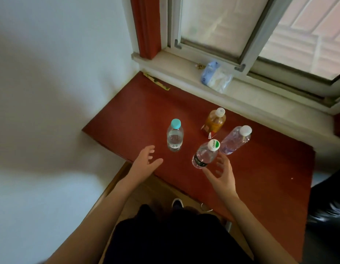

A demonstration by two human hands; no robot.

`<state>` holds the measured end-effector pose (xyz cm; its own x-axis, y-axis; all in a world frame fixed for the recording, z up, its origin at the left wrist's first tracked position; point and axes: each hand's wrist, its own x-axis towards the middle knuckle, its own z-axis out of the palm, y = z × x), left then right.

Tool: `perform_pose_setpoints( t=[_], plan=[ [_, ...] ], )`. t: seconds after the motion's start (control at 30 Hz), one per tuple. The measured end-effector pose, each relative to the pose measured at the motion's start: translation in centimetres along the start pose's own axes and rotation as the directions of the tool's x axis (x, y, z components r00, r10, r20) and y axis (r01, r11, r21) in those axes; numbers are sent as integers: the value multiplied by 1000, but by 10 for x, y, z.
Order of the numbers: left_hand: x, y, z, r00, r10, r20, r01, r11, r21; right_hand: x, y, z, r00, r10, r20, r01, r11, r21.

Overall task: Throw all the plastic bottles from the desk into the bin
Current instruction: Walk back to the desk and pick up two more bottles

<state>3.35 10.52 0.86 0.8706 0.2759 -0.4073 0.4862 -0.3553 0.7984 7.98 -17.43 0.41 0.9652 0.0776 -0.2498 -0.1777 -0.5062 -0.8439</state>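
Several plastic bottles stand upright on the red-brown desk (138, 111). A clear bottle with a teal cap (175, 135) is at the left. An amber bottle with a white cap (215, 121) stands further back. A clear bottle with a white cap (236, 140) is at the right. Nearest me is a clear bottle with a green-and-white cap (205, 154). My left hand (146, 161) hovers open just left of and below the teal-capped bottle. My right hand (221, 173) is open, fingers spread, right beside the nearest bottle, touching none that I can tell.
A white wall borders the desk on the left. A windowsill (260, 100) runs behind it, holding a blue-and-white plastic packet (216, 76). Something with a black plastic bag (327, 206) sits at the right beyond the desk edge. The wooden floor and a shoe show below.
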Motion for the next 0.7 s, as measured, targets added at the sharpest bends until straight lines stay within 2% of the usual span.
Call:
perform_pose_setpoints(
  t=[0.1, 0.2, 0.4, 0.57, 0.7],
  plan=[
    [34, 3, -2, 998, 25, 57, -27, 999, 40, 12, 2, 15, 999, 33, 0, -33, 999, -36],
    [65, 11, -3, 984, 97, 151, -112, 989, 98, 20, -1, 27, 995, 85, -45, -87, 996, -27],
    [101, 28, 2, 912, 286, 293, -326, 941, 96, 26, -10, 42, 977, 143, -158, -140, 990, 30],
    [106, 41, -1, 885, 301, 356, -353, 931, 91, 10, -18, 41, 962, 161, -219, -142, 985, 100],
    [96, 58, -9, 858, 313, 408, -335, 942, -17, -14, -29, 35, 941, 183, -284, -132, 973, 191]
  ],
)
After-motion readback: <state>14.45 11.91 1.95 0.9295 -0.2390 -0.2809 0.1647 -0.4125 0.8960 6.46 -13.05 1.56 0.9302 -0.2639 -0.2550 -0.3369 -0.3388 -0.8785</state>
